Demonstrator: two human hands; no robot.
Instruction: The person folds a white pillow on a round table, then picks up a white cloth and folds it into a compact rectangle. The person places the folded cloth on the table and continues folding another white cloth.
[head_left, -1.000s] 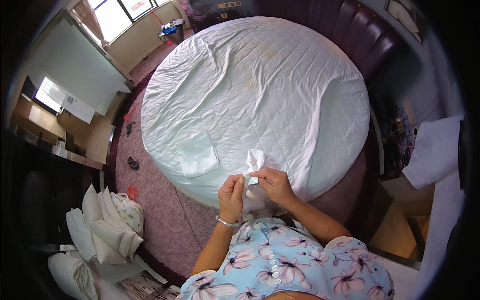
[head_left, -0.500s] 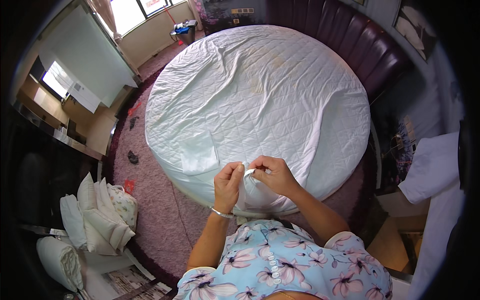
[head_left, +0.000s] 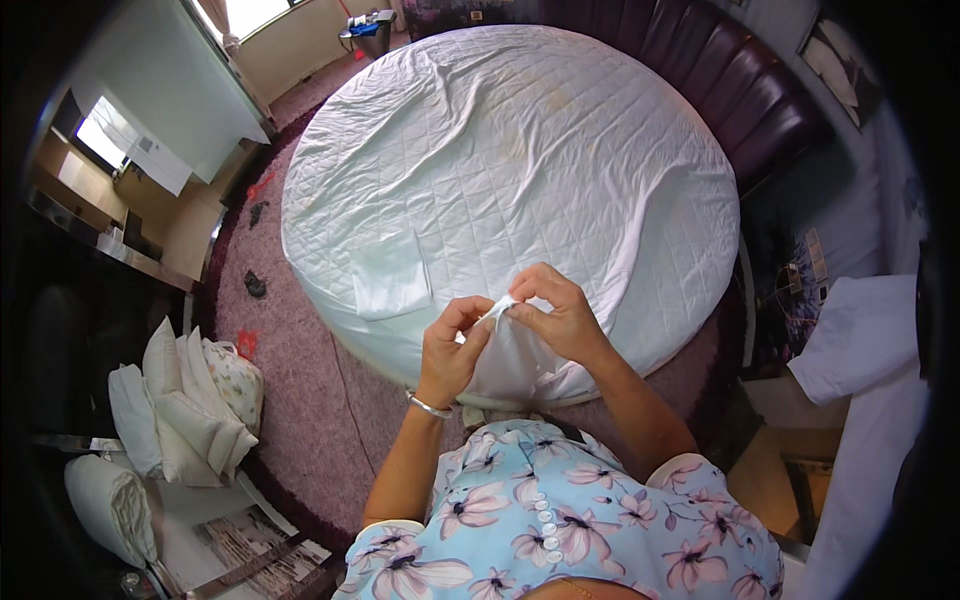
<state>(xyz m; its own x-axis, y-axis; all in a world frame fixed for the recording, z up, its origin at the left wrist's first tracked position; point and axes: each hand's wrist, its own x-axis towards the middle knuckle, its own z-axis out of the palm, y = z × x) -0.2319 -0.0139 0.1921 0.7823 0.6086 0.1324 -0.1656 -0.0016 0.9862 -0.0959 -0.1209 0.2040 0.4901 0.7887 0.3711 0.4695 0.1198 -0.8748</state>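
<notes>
In front of my body, a thin white see-through sheet (head_left: 508,362) hangs from my fingers; whether it is a bag I cannot tell. Its gathered upper edge is pinched by my left hand (head_left: 450,348), which is closed. Just to the right and slightly higher, my right hand (head_left: 564,318) pinches the same edge, fingertips almost meeting the left ones. Beyond my hands spreads a round bed (head_left: 480,190) with a wrinkled, quilted white cover. A flat white square piece (head_left: 392,280) lies on it, left of my hands.
Stacked white pillows (head_left: 192,415) and a rolled white quilt (head_left: 108,505) sit at the lower left. Purple carpet (head_left: 310,430) surrounds the bed, with a black scrap (head_left: 255,284) on it. A dark padded headboard (head_left: 740,85) curves behind; white linen (head_left: 850,325) hangs at right.
Both hands have risen a little in the picture, carrying the thin white sheet up. Its pinched edge is now more bunched between my fingers. The whole view has shifted slightly.
</notes>
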